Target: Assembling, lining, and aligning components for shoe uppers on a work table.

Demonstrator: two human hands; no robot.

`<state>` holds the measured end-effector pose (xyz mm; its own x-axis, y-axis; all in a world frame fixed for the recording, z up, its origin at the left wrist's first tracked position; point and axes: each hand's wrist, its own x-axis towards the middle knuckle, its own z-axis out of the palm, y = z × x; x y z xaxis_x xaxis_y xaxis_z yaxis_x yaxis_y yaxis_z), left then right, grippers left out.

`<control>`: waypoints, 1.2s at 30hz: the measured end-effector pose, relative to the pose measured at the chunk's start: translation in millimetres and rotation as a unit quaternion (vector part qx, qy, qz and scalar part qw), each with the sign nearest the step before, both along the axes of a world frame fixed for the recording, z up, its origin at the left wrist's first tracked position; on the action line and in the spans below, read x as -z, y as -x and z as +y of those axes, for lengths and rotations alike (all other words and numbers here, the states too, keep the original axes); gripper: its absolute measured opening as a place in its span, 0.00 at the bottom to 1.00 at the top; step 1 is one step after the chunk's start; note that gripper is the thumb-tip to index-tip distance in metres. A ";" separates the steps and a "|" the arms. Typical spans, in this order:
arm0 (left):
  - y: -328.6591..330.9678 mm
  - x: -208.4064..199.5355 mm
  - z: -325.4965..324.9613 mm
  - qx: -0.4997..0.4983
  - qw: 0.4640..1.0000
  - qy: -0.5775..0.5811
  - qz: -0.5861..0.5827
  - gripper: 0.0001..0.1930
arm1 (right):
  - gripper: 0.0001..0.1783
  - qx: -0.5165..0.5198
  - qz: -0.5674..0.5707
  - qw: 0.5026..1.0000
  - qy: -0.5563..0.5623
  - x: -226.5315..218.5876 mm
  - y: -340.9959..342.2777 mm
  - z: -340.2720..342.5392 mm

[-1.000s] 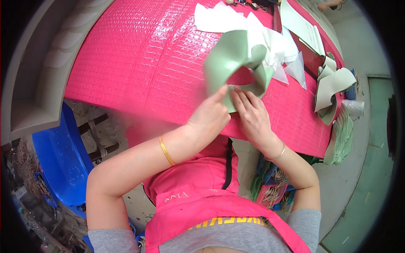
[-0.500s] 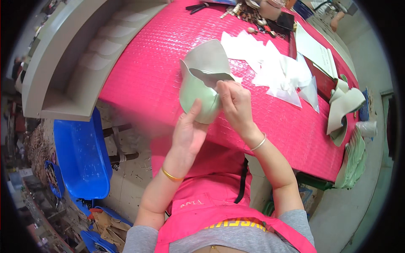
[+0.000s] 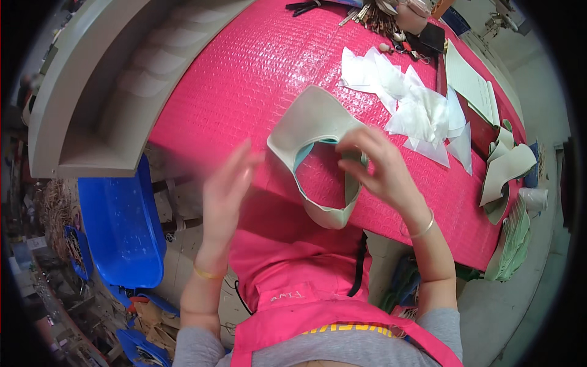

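A pale grey-green shoe upper point(image 3: 312, 113) with a teal lining lies at the front edge of the pink-covered table point(image 3: 232, 79). Its wide opening faces up and shows the pink cover through it. The rounded light-green end hangs toward me. Over the upper's right side is my right hand point(image 3: 385, 168), thumb and fingers curved and apart. It hides part of the rim, and whether the fingertips touch there is unclear. My left hand point(image 3: 226, 186) is in the air left of the upper, blurred, its fingers stretched out and holding nothing.
White sheet pieces point(image 3: 422, 110) are spread right of centre. A notepad point(image 3: 471, 85) and curled grey-green pieces point(image 3: 507, 174) lie farther right, above a stack of light-green pieces point(image 3: 510, 244). A grey shelf unit point(image 3: 79, 92) stands at the left, a blue chair point(image 3: 119, 226) below it.
The upper has turned and come down onto the table edge, its opening now facing up. My left hand has let go and moved left. My right fingers have spread from their pinch.
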<state>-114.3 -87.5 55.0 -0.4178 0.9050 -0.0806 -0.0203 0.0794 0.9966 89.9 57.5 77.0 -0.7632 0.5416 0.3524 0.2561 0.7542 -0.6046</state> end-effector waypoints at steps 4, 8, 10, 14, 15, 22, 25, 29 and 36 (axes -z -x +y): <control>-2.4 16.8 97.7 -0.035 0.872 -0.065 0.485 0.19 | 0.10 0.067 -0.162 0.970 -0.169 22.6 32.7 12.1; 8.6 -1.0 120.1 0.015 0.915 0.120 0.386 0.15 | 0.07 -0.169 -0.123 0.942 -0.263 15.7 16.1 -3.4; 15.5 -4.2 117.9 0.059 0.947 0.057 0.311 0.16 | 0.04 -0.093 -0.129 0.958 -0.239 1.0 -0.3 -9.6; -13.9 -4.0 131.1 0.104 0.931 0.062 0.345 0.16 | 0.03 0.036 -0.130 0.976 -0.173 26.5 8.6 4.7; -8.2 2.3 131.9 0.066 0.925 0.029 0.374 0.14 | 0.08 -0.051 -0.128 0.972 -0.192 25.2 5.3 12.8; -4.2 -5.9 124.8 0.043 0.876 -0.142 0.459 0.20 | 0.10 0.094 0.108 0.915 0.378 36.8 -14.1 21.6; -52.5 -46.6 88.7 0.131 0.788 -0.104 0.592 0.20 | 0.08 0.117 0.008 0.944 0.309 41.2 -17.4 27.7; -57.6 -0.6 61.5 0.127 0.698 0.050 0.703 0.09 | 0.07 0.117 0.021 0.944 0.308 33.9 -36.9 29.0; -60.4 21.1 27.4 0.150 0.871 -0.054 0.464 0.10 | 0.14 0.117 -0.104 0.982 0.102 23.1 -48.1 -11.3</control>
